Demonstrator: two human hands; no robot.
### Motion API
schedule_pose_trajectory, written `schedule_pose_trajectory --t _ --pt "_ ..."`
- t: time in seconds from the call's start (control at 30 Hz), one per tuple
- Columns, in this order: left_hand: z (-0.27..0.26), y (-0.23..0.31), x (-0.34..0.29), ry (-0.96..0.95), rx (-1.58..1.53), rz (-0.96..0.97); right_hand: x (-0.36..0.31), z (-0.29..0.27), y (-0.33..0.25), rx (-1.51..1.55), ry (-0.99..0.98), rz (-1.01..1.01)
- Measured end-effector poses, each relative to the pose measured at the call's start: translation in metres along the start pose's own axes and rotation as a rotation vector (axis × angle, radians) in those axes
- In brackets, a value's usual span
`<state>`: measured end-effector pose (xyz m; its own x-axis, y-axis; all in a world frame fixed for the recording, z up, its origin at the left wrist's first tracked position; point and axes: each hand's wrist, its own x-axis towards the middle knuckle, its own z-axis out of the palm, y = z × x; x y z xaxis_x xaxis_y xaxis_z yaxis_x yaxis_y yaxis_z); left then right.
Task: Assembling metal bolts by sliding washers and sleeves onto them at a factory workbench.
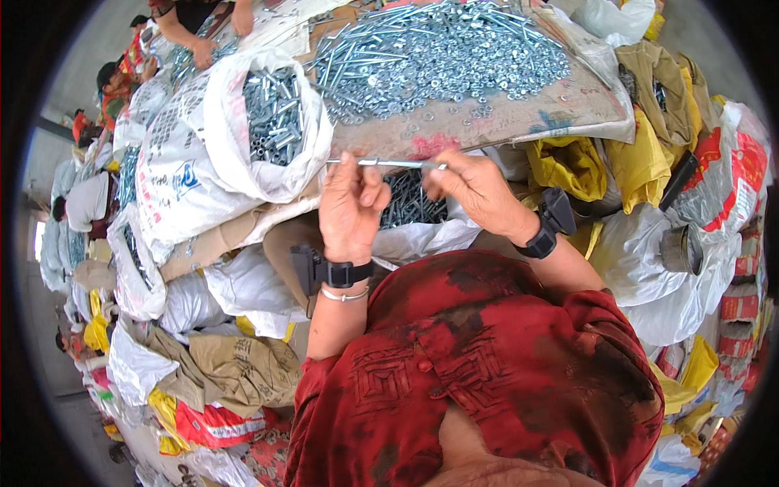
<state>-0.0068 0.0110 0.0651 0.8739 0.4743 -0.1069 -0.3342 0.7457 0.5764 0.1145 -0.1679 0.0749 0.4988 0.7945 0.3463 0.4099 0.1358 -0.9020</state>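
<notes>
Left hand closed around the middle of a long silver bolt, held flat between both hands. Right hand pinching the bolt's right end with fingertips. Just under the bolt, an open white sack of dark bolts. To the left, a big white sack full of shiny metal tubes. Up above, a huge pile of washers and bolts spread on a brown board. Far up at the top left, another person's hands in the pile. Yellow and white bags off to the right.
</notes>
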Motion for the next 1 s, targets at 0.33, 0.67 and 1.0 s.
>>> schedule_pose_trajectory --t 0.33,0.67,1.0 --pt "0.007 -0.034 0.010 -0.057 0.394 -0.238 0.025 -0.015 0.028 0.195 -0.164 0.323" --pt "-0.018 -0.055 0.014 -0.276 0.619 -0.265 0.074 -0.082 0.073 -0.867 0.282 0.059" --pt "-0.035 -0.043 0.022 -0.241 0.597 -0.254 0.093 -0.076 0.063 -0.676 0.093 0.260"
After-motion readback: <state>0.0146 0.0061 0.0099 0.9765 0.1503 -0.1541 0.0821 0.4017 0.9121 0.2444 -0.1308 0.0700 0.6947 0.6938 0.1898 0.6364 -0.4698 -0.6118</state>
